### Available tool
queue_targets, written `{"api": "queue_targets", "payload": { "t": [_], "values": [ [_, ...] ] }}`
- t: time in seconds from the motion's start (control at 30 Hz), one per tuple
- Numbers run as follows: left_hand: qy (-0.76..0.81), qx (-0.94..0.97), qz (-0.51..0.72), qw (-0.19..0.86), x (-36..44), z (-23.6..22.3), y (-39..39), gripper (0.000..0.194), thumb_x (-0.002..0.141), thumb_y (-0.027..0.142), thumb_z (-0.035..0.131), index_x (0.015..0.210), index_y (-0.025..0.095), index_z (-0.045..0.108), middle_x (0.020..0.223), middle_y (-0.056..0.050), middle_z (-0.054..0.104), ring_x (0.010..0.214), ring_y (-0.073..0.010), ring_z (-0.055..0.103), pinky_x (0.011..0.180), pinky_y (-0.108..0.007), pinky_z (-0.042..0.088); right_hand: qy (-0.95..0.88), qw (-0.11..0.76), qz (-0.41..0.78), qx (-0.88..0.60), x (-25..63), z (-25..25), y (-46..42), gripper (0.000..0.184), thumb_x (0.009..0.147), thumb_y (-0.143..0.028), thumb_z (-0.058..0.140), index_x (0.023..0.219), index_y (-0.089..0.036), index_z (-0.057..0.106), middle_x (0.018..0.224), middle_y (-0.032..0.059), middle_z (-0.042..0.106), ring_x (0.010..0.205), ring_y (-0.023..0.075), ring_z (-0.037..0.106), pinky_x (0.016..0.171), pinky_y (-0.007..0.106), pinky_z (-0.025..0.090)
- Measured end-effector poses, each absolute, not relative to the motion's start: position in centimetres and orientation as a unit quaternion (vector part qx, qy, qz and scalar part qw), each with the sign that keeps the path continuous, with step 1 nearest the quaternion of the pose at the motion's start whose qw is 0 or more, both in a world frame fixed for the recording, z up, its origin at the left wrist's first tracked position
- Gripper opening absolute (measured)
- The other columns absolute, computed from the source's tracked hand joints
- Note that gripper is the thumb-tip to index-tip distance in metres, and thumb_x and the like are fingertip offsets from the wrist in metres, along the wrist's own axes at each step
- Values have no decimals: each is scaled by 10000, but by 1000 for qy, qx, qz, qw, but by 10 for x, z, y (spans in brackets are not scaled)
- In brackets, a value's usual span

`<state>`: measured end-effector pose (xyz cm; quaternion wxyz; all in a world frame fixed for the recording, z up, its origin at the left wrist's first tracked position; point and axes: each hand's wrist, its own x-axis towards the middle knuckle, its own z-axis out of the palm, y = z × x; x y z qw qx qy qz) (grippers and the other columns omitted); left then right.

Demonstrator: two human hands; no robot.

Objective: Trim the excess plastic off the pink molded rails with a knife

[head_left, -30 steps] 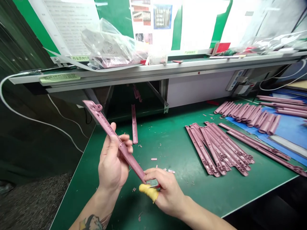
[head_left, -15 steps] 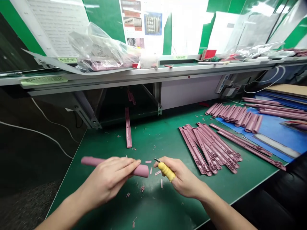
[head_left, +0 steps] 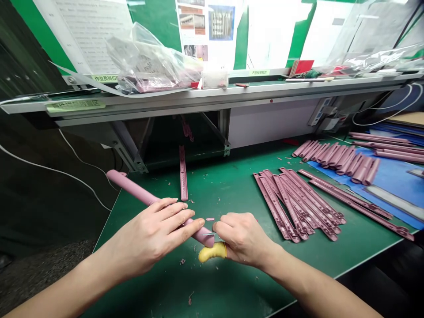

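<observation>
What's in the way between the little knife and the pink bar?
Nothing visible: the small blade in the right hand sits right at the end of the pink plastic bar held in the left hand.

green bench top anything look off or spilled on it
Yes: pink plastic shavings are scattered over the green bench top, like trimming waste. One pink ribbed strip also lies alone, apart from the pile.

The left hand [head_left: 149, 236] holds a rod [head_left: 132, 187] over the near workbench [head_left: 238, 282]; a loose strip [head_left: 183, 176] lies farther back, a heap of strips [head_left: 294, 203] lies right, and more rods [head_left: 338, 159] lie beyond on a mat [head_left: 387, 176], below a shelf [head_left: 198, 95]
</observation>
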<state>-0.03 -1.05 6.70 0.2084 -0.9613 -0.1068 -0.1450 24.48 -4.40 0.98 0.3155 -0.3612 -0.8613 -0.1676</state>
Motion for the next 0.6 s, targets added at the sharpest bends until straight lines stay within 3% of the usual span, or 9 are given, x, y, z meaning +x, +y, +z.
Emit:
{"api": "queue_targets", "payload": {
  "t": [0.13, 0.37, 0.5, 0.6],
  "values": [
    [-149, -963, -163, 158, -3, 60, -18, 505, 876, -13, 426, 1362, 123, 442, 1128, -120, 639, 1003, -255, 581, 824, -430, 484, -856, 334, -171, -356, 247, 12, -48, 585, 966, -589, 305, 602, -169, 488, 534, -23, 445, 490, 104, 310, 495, 279, 144],
    [-219, -946, -241, 7, 2, 42, -36, 514, 911, 139, 510, 1410, 172, 390, 1162, -80, 659, 989, -211, 634, 748, -321, 533, -839, 362, -167, -371, 247, 11, -52, 585, 1005, -510, 238, 617, -162, 505, 540, -11, 442, 501, 114, 315, 507, 278, 170],
    [-262, -921, -278, -79, 9, 37, -47, 505, 905, 171, 528, 1396, 223, 427, 1090, -39, 691, 887, -169, 675, 746, -252, 553, -836, 366, -171, -373, 245, 11, -53, 549, 1020, -421, 250, 595, -165, 484, 534, -7, 430, 502, 117, 303, 514, 275, 177],
    [-297, -903, -286, -116, 11, 37, -50, 483, 896, 223, 553, 1370, 262, 470, 1081, -15, 698, 851, -156, 690, 697, -205, 562, -823, 372, -165, -396, 243, 11, -52, 531, 1009, -449, 292, 629, -164, 529, 542, -3, 447, 513, 118, 334, 517, 278, 186]
  ]
}}
